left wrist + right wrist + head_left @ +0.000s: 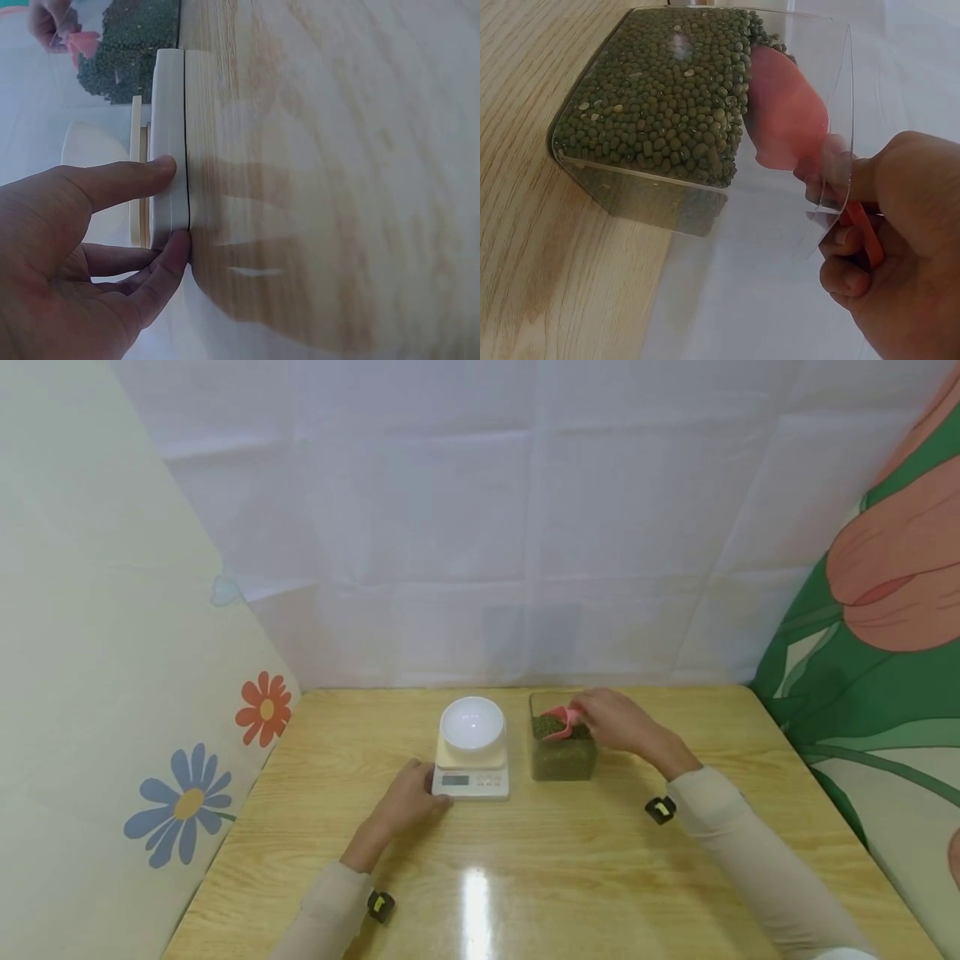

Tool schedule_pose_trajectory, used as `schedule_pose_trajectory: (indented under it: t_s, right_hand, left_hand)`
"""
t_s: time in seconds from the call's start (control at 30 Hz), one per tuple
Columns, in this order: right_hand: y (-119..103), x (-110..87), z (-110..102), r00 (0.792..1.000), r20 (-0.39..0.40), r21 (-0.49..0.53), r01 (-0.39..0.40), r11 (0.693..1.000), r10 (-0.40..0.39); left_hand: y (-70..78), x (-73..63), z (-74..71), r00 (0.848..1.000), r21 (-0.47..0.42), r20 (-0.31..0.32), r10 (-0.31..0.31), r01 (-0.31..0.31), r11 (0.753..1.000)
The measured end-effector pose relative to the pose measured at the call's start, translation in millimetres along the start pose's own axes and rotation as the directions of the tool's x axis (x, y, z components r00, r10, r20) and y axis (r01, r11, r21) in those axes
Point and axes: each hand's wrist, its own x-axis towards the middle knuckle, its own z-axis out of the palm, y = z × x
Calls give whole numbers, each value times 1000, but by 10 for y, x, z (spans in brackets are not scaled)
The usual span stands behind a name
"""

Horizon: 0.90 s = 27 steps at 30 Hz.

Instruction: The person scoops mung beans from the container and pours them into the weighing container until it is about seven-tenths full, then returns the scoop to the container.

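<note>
A white kitchen scale (491, 792) sits on the table, bearing a white bowl (472, 724) on its platform. My left hand (408, 799) holds the scale's near left corner, thumb along the front edge and fingers at the side. To the right stands a clear square container (562, 770) with green mung beans (660, 97). My right hand (618, 720) grips the handle of a pink scoop (787, 112) at the container's rim. The scoop's blade is inside, its tip at the beans; in the head view beans show in the scoop.
The wooden table (570, 877) ends at a white cloth backdrop (465, 527). A panel with painted flowers (187, 804) borders the left side, and another with large leaves (870, 693) the right. A dark wrist device (661, 810) shows by the right sleeve.
</note>
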Motion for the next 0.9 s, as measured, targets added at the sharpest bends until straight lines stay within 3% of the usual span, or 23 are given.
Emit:
schedule_pose_trajectory:
  t_s: [0.9]
  right_hand:
    - [51, -53, 15, 999, -39, 15, 12, 1000, -11]
  left_hand:
    - [7, -13, -14, 1000, 13, -2, 15, -15, 1000]
